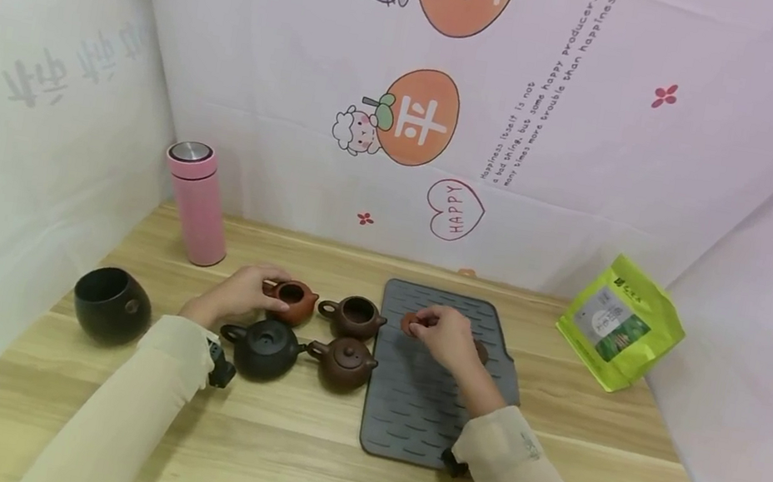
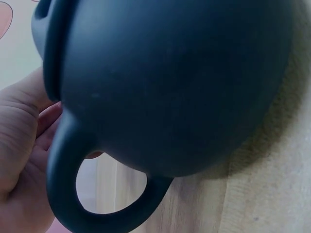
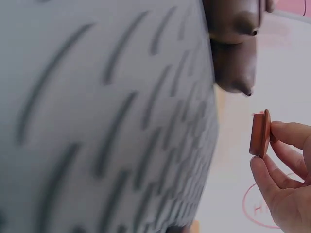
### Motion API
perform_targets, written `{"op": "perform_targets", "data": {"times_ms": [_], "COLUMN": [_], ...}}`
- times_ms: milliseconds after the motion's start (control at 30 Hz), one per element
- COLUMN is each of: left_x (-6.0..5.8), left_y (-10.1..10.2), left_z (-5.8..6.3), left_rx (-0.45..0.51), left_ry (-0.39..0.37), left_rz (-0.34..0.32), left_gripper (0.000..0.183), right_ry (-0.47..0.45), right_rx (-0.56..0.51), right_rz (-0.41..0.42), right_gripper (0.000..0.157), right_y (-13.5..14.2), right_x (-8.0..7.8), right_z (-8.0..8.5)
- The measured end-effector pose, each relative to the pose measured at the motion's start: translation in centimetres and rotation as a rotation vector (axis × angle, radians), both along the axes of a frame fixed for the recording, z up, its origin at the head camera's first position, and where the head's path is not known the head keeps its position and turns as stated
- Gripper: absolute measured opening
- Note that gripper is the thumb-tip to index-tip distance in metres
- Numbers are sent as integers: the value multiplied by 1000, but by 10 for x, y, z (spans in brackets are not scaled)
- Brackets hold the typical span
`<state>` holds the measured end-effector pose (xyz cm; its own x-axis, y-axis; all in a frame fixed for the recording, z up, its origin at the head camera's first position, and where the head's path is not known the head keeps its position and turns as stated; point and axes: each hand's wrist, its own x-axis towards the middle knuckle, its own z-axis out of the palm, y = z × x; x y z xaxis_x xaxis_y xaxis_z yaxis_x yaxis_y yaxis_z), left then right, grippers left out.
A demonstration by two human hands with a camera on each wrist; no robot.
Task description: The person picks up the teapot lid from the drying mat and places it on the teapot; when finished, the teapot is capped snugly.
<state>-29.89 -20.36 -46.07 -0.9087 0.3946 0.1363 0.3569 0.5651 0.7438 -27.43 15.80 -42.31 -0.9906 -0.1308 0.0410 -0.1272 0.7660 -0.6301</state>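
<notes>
My left hand (image 1: 244, 294) holds a small reddish-brown teapot (image 1: 298, 305) by its handle side; the teapot is lidless, its round mouth uncovered. Over the grey ribbed mat, my right hand (image 1: 446, 335) pinches a small reddish-brown teapot lid (image 3: 260, 133) between thumb and fingers, tilted on edge in the right wrist view. A black teapot (image 1: 266, 350) with its lid on stands just in front of the reddish one and hides part of my left hand in the left wrist view. Beside them are a lidless brown teapot (image 1: 366, 322) and a lidded dark brown teapot (image 1: 345, 368).
The grey mat (image 1: 403, 421) lies right of the teapots, with another brown lid (image 1: 482, 352) on it, partly behind my right wrist. A black round cup (image 1: 110, 307) and a pink thermos (image 1: 198, 203) stand left. A green pouch (image 1: 619, 324) stands at the back right.
</notes>
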Motion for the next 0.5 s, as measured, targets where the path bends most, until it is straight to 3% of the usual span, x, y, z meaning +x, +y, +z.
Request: {"op": "perform_targets", "data": {"times_ms": [500], "left_x": [-1], "left_y": [-1], "left_z": [-2], "left_rx": [9], "left_ry": [3], "left_rz": [-9], "left_gripper": [49], "right_ry": [9], "right_rx": [-36], "right_rz": [99], "right_gripper": [17], "right_y": [-64], "right_x": [-7], "right_z": [27]}}
